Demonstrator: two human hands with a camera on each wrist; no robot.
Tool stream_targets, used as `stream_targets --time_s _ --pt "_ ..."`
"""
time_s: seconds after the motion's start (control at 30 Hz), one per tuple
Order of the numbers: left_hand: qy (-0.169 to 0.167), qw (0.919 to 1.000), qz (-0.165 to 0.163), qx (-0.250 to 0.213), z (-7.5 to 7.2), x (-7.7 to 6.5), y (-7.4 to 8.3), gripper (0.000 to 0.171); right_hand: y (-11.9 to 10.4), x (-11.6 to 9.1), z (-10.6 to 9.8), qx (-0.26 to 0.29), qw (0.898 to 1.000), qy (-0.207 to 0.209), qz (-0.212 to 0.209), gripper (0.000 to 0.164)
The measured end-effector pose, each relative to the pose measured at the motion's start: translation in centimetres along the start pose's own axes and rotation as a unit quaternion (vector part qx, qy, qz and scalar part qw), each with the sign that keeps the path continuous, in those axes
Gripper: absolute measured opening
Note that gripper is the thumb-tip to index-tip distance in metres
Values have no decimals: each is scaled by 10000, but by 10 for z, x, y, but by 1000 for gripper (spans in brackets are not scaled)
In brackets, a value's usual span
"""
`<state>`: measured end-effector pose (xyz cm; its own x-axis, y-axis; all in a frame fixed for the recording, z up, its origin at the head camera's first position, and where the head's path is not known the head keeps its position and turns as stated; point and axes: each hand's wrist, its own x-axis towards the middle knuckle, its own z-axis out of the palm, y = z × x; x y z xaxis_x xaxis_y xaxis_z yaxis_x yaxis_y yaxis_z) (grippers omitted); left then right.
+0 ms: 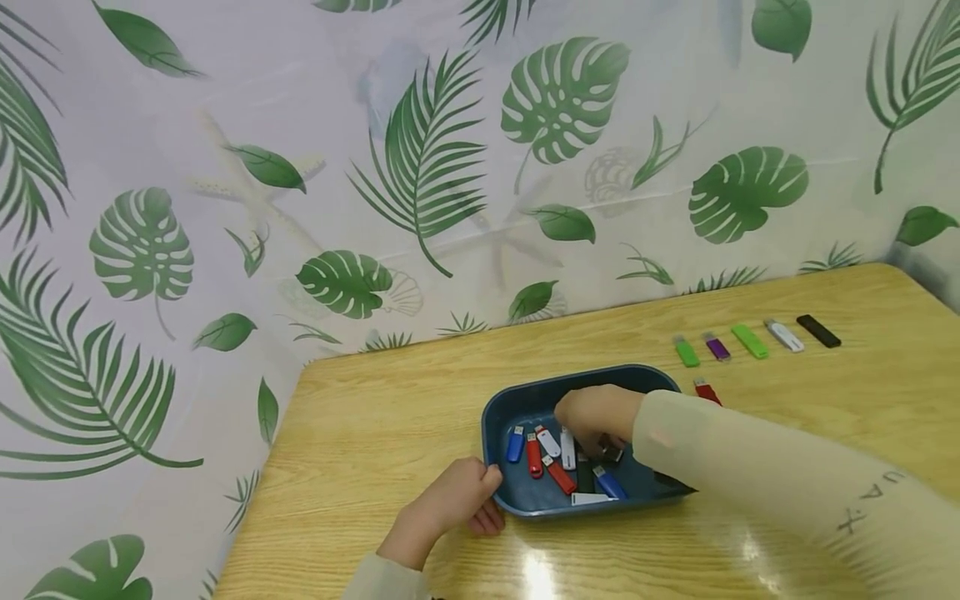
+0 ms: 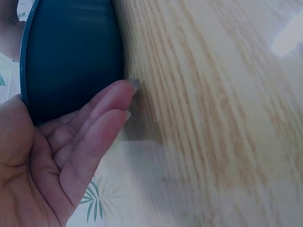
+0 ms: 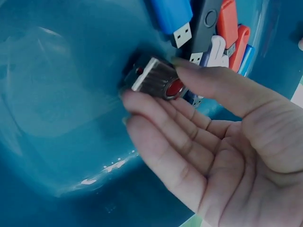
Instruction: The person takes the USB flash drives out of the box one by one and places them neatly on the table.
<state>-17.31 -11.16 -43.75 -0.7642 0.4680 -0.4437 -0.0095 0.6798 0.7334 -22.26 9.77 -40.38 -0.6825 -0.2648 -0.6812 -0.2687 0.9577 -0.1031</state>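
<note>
A dark blue tray [image 1: 517,508] stands on the wooden table, with several USB flash drives inside. My left hand [image 1: 461,496] holds the tray's near left corner, its thumb at the rim and its fingers along the outer wall, as the left wrist view shows. Inside the tray, my right hand [image 1: 600,412] pinches a dark USB flash drive [image 3: 158,80] with a metal cover and a red round spot. Close by it lie a blue flash drive [image 3: 173,16], a black one [image 3: 204,28] and a red one [image 3: 228,21]. The right sleeve hides the tray's right side.
Behind the tray to the right, a row holds green [image 1: 686,352], purple [image 1: 717,347], light green [image 1: 750,342], white [image 1: 784,335] and black [image 1: 818,331] flash drives. A red flash drive [image 1: 707,391] lies nearer, partly behind the sleeve. A leaf-patterned backdrop [image 1: 450,208] borders the table.
</note>
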Motion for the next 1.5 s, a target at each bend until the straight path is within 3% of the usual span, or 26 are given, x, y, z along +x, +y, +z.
stream_targets --time_s 0.33,0.83,1.2,1.5 --pt "51 10000 30 24 -1 -1 3 44 15 -5 -9 157 9995 -219 192 21" --pt "74 9999 50 98 -1 -1 1 44 32 -19 -22 203 9994 60 264 21" --pt "58 9999 49 73 1 1 1 44 62 -53 -42 402 9981 457 -56 13" --pt "8 9999 37 113 1 3 0 43 95 -73 -43 516 9966 642 -93 10"
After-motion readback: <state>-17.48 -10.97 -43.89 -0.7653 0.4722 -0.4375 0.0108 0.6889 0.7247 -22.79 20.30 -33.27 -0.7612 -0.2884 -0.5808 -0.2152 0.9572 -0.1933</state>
